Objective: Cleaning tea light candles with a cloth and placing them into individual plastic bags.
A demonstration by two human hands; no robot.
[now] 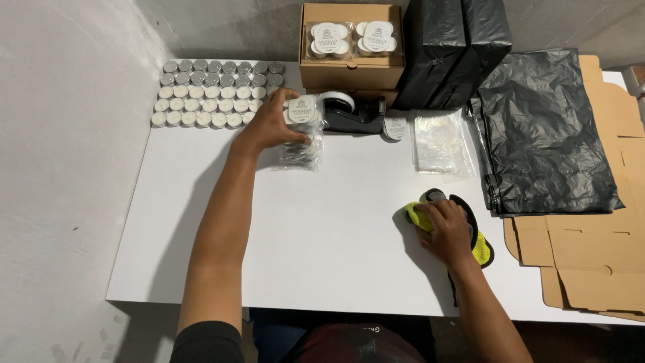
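Candle pack: clear-wrapped stack of tealights (302, 128), directly under the left hand's fingers, far side of the white table (322, 222).
Left hand: (277, 122) fingers curled over the pack's top, gripping it.
Right hand: (445, 228) well apart, nearer the body, closed on a yellow cloth (418, 216).
Beyond left hand: tape dispenser (349, 113), just right of the pack.

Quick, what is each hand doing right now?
Left hand: closed around a clear pack of tealight candles.
Right hand: resting on a yellow-and-black glove; its grip cannot be told.
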